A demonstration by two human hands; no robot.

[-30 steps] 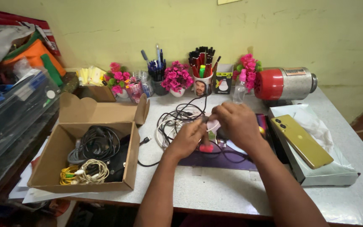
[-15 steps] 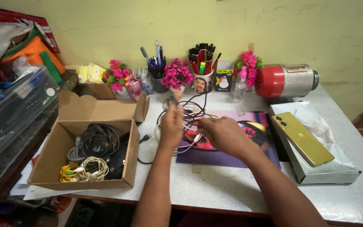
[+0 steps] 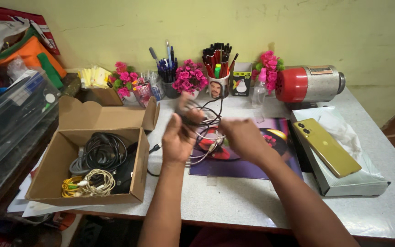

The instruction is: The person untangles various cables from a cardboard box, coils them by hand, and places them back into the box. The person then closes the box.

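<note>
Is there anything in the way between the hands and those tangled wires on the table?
No. The left hand is already lifted with a dark part of the tangled wires in its grip, and the right hand is touching the white strands beside it.

Tangled black and white cables lifted over purple mat.

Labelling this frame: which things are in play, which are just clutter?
In play: left hand, right hand, cable bundle held between them, box of coiled cables.

Lying about: phone, pen cups, flowers, red canister, mat.
</note>
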